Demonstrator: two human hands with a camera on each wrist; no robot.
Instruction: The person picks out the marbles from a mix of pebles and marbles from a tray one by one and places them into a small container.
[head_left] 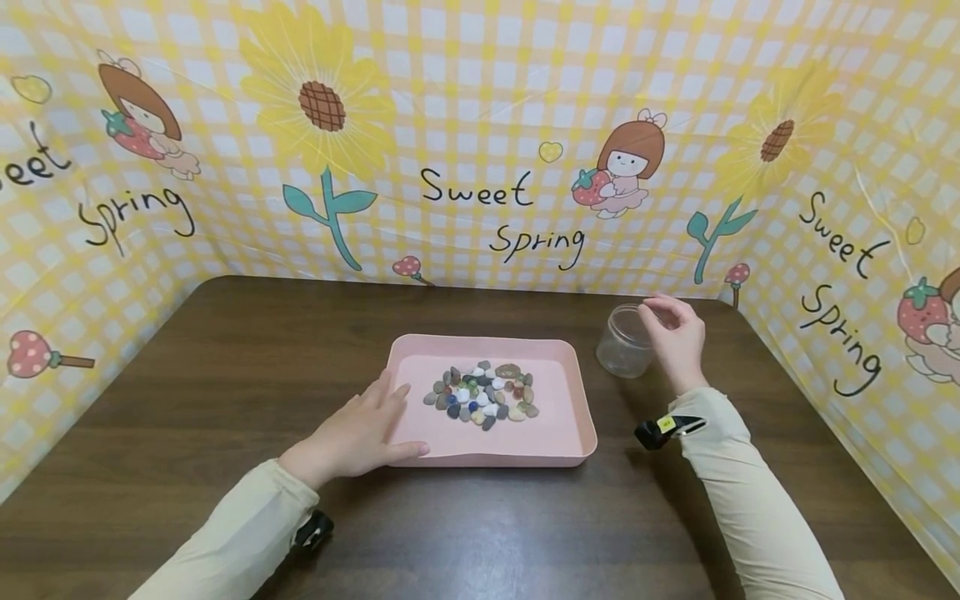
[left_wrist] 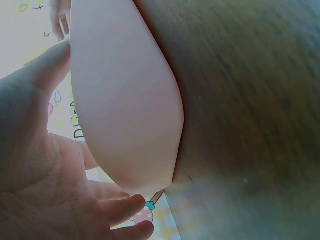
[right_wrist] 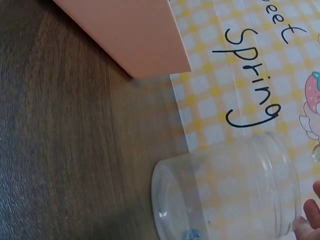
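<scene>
A pink tray [head_left: 495, 460] holds a cluster of pebbles and glass marbles [head_left: 483, 396]. My left hand [head_left: 360, 429] rests at its left edge, fingers spread, thumb at the near rim. In the left wrist view, the left hand [left_wrist: 60, 190] lies along the outside wall of the tray [left_wrist: 130, 110]. Over the rim of a clear jar [head_left: 624, 354], my right hand [head_left: 677, 342] has thumb and fingertips drawn together. A greenish glass marble [right_wrist: 316, 153] shows by those fingertips, partly cut off by the frame. Inside the jar [right_wrist: 225, 185] lies a blue marble [right_wrist: 191, 234].
Everything stands on a dark brown wooden table [head_left: 480, 533]. A yellow checked cloth [head_left: 465, 100] with printed flowers and lettering hangs along the back and both sides. The jar is to the right of the tray, with a gap between them.
</scene>
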